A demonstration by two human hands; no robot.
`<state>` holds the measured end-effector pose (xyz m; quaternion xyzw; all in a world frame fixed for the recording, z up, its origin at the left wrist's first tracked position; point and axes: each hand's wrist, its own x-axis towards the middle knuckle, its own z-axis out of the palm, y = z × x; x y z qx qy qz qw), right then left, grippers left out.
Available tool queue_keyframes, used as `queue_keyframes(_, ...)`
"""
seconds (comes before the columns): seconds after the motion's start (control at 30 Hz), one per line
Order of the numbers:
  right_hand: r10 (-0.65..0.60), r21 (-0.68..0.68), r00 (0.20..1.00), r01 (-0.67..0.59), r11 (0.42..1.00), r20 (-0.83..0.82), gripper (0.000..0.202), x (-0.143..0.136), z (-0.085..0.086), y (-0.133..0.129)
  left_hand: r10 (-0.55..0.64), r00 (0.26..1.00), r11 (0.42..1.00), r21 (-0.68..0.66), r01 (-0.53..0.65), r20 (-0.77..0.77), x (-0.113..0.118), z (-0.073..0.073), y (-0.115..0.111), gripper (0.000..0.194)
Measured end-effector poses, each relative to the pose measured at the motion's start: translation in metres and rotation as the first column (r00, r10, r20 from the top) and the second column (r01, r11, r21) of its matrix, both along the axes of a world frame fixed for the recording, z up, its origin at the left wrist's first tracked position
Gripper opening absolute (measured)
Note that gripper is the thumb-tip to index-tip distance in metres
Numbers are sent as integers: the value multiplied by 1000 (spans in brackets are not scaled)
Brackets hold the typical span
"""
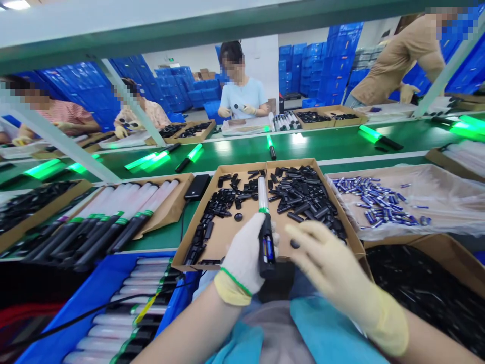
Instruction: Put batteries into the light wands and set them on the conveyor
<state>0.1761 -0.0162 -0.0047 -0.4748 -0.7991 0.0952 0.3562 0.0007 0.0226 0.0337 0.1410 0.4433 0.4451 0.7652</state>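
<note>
My left hand, in a white knit glove with a green-edged cuff, is wrapped round the black handle of a light stick. The stick has a clear tube and a green ring and points away from me, unlit. Its battery compartment is uncovered, with blue batteries showing inside. To the right, my right hand, in a pale yellow glove, has a small black round piece between its thumb and fingers; blur hides its exact kind. Beyond both hands, a cardboard tray holds loose black plastic parts.
Blue batteries lie in a plastic-lined tray at right. Light sticks fill a box and a blue crate at left. Lit green sticks rest on the green conveyor. Co-workers sit opposite; a slanted post stands left.
</note>
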Motion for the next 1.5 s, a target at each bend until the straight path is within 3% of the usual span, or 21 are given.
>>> queue_keyframes(0.07, -264, -16, 962, 265, 964, 66, 35, 50, -6, 25, -66, 998, 998, -4, 66, -3, -10, 10, 11, 20)
queue_keyframes(0.1, -405, -94, 898, 424, 901, 172, 34, 76, -11, 39, -87, 996, 996, 8, 87, 4, -15, 14, 15, 23)
queue_keyframes(0.13, -464, -217, 819, 547, 808, 337, 33, 101, -17, 52, -108, 994, 994, 24, 107, 21, -20, 17, 18, 25)
queue_keyframes(0.17, -464, -268, 792, 584, 767, 397, 29, 123, -23, 64, -128, 991, 992, 30, 127, 41, -24, 18, 20, 27)
queue_keyframes(0.2, -446, -314, 774, 605, 732, 450, 26, 141, -29, 74, -157, 986, 987, 21, 156, 62, -28, 19, 20, 28)
queue_keyframes(0.27, -374, -381, 789, 578, 721, 487, 20, 160, -43, 86, -233, 966, 972, -12, 236, 109, -31, 16, 17, 29)
queue_keyframes(0.43, -263, -466, 833, 503, 728, 487, 19, 160, -65, 96, -292, 951, 952, -71, 299, 98, -26, 8, 2, 29)
queue_keyframes(0.53, -281, -473, 838, 506, 721, 468, 19, 165, -63, 96, -327, 943, 940, -83, 332, 68, -24, 7, -6, 32)
queue_keyframes(0.67, -393, -394, 826, 545, 740, 405, 14, 170, -48, 80, -335, 940, 931, -130, 340, 59, -22, 4, -14, 35)
queue_keyframes(0.73, -399, -383, 869, 488, 784, 292, 20, 163, -39, 64, -340, 939, 925, -163, 344, 51, -18, 1, -16, 35)
queue_keyframes(0.83, -323, -400, 946, 286, 871, -28, 27, 137, -27, 37, -331, 939, 922, -180, 343, 91, -12, -3, -19, 32)
queue_keyframes(0.93, -227, -367, 950, 136, 920, -215, 31, 97, -15, 13, -280, 952, 946, -137, 295, 123, -11, -7, -21, 27)
queue_keyframes(1.0, -174, -393, 939, 46, 918, -296, 35, 66, -5, 0, -284, 950, 949, -102, 298, 127, -12, -9, -23, 26)
queue_keyframes(1.1, -121, -493, 866, -156, 856, -484, 29, 16, 9, -13, -301, 951, 949, -71, 306, 77, -17, -12, -27, 30)
queue_keyframes(1.17, -110, -513, 826, -234, 826, -554, 22, -15, 16, -19, -252, 965, 967, -24, 254, 67, -22, -13, -29, 31)
queue_keyframes(1.27, -87, -495, 856, -209, 844, -510, 15, -53, 19, -23, -118, 990, 991, 68, 113, 77, -32, -8, -34, 24)
queue_keyframes(1.4, 33, -437, 937, -193, 878, -348, 8, -84, 17, -23, 52, 997, 987, 155, -44, -48, -53, 0, -41, 24)
queue_keyframes(1.5, 141, -216, 975, -177, 960, -172, 9, -101, 16, -22, 158, 983, 974, 180, -139, -96, -68, -4, -44, 28)
